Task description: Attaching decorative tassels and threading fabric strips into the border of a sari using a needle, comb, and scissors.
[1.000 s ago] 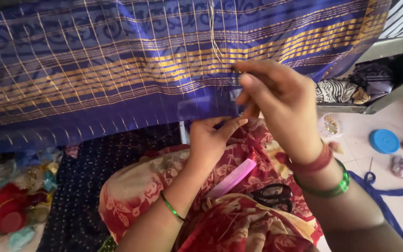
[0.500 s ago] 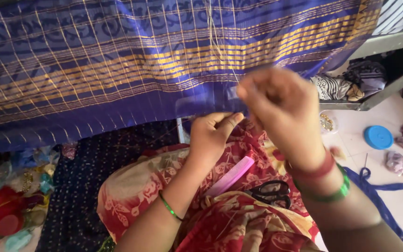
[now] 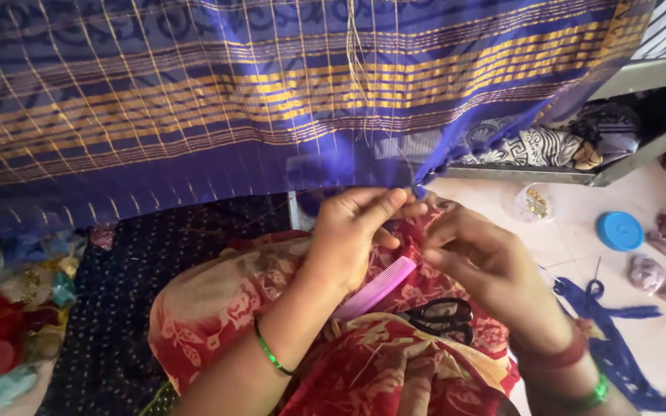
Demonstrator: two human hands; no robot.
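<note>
Stretched across the upper frame: blue woven cloth (image 3: 194,100) with gold stripes, its lower edge now lower in the frame than a second ago. Below centre, red floral fabric over the lap, soft and creased. Left hand (image 3: 356,231) and right hand (image 3: 487,266), lowered from the earlier raised position, both pinching closed on the cloth's edge at centre. Lying on the lap: flat pink plastic comb (image 3: 379,285), black-handled scissors (image 3: 441,317). At right on the floor: round blue lid (image 3: 620,230).
</note>
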